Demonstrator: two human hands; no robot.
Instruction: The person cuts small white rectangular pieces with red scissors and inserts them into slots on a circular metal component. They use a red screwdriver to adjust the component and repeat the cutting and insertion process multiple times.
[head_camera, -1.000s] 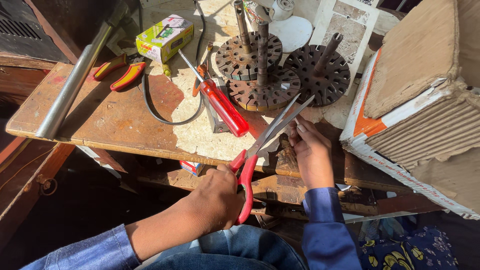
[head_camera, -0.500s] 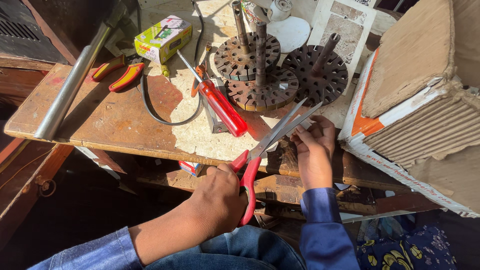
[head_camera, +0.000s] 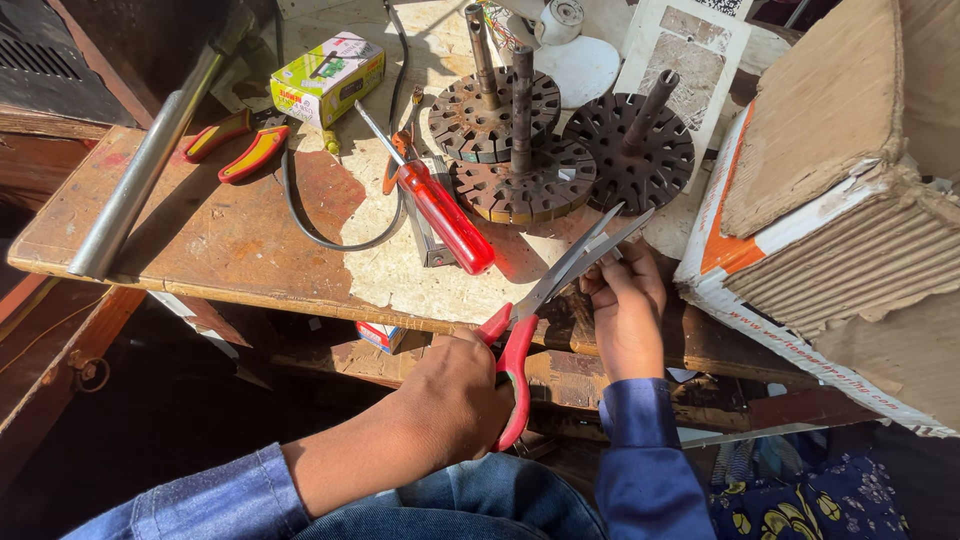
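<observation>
Head view, left hand gripping red-handled scissors, right hand at blades

Bare wood on the bench between the metal pipe & black cable — room for a hand there. Further back it's packed: red screwdriver, three slotted metal discs w/ upright rods. Big cardboard box blocks the right side — only a thin gap beside it.

My scissors have red handles and silvery blades; the screwdriver handle is clear red, the pliers red and yellow, my sleeves blue, the counter brown.
</observation>
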